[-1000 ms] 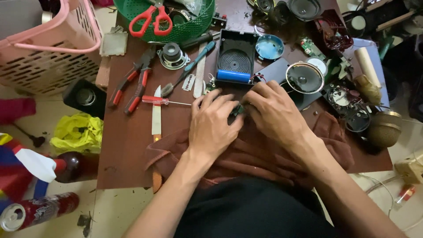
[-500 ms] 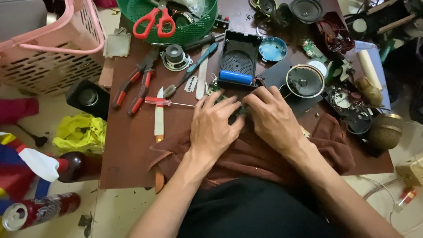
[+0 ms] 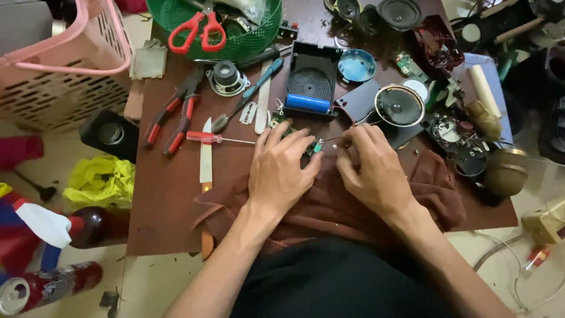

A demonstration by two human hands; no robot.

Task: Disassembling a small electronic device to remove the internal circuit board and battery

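Note:
My left hand [image 3: 281, 171] rests on a small green circuit board [image 3: 311, 150], mostly hidden under its fingers, at the middle of the brown table [image 3: 170, 200]. My right hand [image 3: 372, 171] pinches thin wires [image 3: 334, 140] beside that board, fingertips nearly touching the left hand's. Both wrists lie on a brown cloth [image 3: 329, 209] at the near edge. Just beyond the hands stands an open black speaker case [image 3: 312, 79] with a blue cylindrical battery [image 3: 308, 103]. A loose speaker cone [image 3: 399, 105] lies to the right of it.
To the left lie a red-handled screwdriver [image 3: 206, 138], a knife [image 3: 205, 171] and red-handled pliers [image 3: 176, 118]. A green basket [image 3: 259, 35] with red scissors [image 3: 197, 32] sits at the back, a pink basket [image 3: 65, 65] at the left. Electronic parts crowd the right side.
My hands have shifted slightly. The right fingers have moved from over the board to pinching the wires just right of it, and the left hand stays on the board.

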